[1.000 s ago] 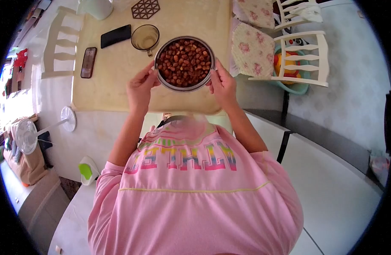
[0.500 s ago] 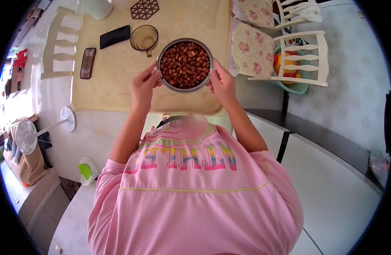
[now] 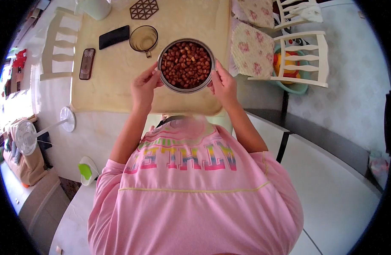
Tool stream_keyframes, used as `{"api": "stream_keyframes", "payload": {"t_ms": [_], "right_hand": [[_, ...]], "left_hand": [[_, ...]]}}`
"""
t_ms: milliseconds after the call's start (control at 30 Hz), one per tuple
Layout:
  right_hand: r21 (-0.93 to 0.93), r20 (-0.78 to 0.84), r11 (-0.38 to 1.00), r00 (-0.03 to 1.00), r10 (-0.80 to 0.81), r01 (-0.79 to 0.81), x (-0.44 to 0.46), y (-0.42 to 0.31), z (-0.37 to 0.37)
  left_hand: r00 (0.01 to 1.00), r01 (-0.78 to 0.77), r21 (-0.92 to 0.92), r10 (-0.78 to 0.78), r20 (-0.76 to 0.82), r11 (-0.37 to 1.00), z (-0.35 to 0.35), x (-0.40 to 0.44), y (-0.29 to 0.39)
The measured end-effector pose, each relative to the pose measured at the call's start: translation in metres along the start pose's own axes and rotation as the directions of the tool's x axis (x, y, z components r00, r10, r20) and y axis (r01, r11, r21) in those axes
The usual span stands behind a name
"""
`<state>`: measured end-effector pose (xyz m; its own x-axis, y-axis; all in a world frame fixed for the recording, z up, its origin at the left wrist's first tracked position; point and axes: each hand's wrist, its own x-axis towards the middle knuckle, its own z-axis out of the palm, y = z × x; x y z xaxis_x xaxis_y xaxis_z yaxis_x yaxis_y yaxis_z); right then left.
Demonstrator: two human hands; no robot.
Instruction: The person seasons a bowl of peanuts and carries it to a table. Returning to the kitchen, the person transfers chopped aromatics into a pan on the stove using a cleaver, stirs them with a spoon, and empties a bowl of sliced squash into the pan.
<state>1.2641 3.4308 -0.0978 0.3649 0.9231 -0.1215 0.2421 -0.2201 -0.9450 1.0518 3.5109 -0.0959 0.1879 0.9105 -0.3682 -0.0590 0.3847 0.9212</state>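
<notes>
A round metal bowl (image 3: 187, 90) is held over the near part of the table, full of small reddish-brown nuts (image 3: 185, 64) that look like peanuts. My left hand (image 3: 143, 87) grips the bowl's left side, thumb at the rim and fingers partly hidden behind it. On the opposite side, my right hand (image 3: 224, 86) pinches the rim the same way. A brown-tinted glass cup (image 3: 143, 39) with a handle stands just beyond the bowl, to the left. Whether the bowl's base touches the table cannot be seen.
On the table (image 3: 114, 91) lie a black phone-like slab (image 3: 114, 37), a phone (image 3: 87, 63) and a dark lattice trivet (image 3: 144, 8). A white pitcher-like container (image 3: 95, 8) stands at the far left. White chairs (image 3: 59, 42) flank the table; a small fan (image 3: 27, 137) is at left.
The bowl has shifted very slightly to the right within both hands' hold, and its contents look a little rearranged. Everything else stays practically the same.
</notes>
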Motion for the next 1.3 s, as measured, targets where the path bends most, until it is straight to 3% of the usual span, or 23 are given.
{"api": "stream_keyframes", "payload": {"t_ms": [67,200,467,567,667,767,867,967,1067,1300], "right_hand": [[-0.03,-0.03,0.993,0.993,-0.113,0.112,-0.004,-0.008,-0.002],[0.038,0.041,0.999,0.998,0.037,-0.039,0.011,0.007,0.0],[0.041,0.015,0.995,0.996,0.091,-0.092,0.006,0.003,0.004],[0.026,-0.016,0.997,0.997,-0.077,0.077,0.002,-0.015,-0.003],[0.07,0.028,0.996,0.998,0.054,-0.056,0.014,0.001,0.0],[0.058,0.082,0.994,0.993,0.088,-0.093,0.018,0.014,0.002],[0.049,0.033,0.994,0.995,0.093,-0.095,0.014,0.02,0.004],[0.024,0.019,0.998,0.998,0.063,-0.064,0.01,0.001,0.0],[0.057,-0.031,0.996,0.998,-0.063,0.064,0.0,-0.011,-0.007],[0.052,0.023,0.995,0.997,0.079,-0.08,0.009,0.017,-0.004]], "left_hand": [[1.0,-0.014,0.002,0.014,0.027,1.0,-0.001,0.001,0.003],[0.995,0.098,0.011,-0.098,0.033,0.995,-0.001,0.014,-0.011],[1.0,0.017,0.029,-0.017,0.013,0.999,-0.001,0.009,0.0],[1.0,-0.023,0.004,0.023,0.011,1.0,0.001,0.004,0.015],[0.999,0.027,-0.01,-0.027,0.029,1.0,0.001,0.014,0.002],[0.997,0.069,0.008,-0.069,0.029,0.998,-0.003,0.02,-0.01],[0.998,0.054,0.012,-0.054,0.009,0.998,-0.001,0.019,-0.014],[1.0,0.024,0.036,-0.024,-0.006,0.999,0.004,0.014,0.002],[1.0,-0.012,0.032,0.012,0.01,0.999,0.004,0.004,0.013],[0.997,0.065,0.048,-0.067,0.028,0.997,0.006,0.021,-0.018]]}}
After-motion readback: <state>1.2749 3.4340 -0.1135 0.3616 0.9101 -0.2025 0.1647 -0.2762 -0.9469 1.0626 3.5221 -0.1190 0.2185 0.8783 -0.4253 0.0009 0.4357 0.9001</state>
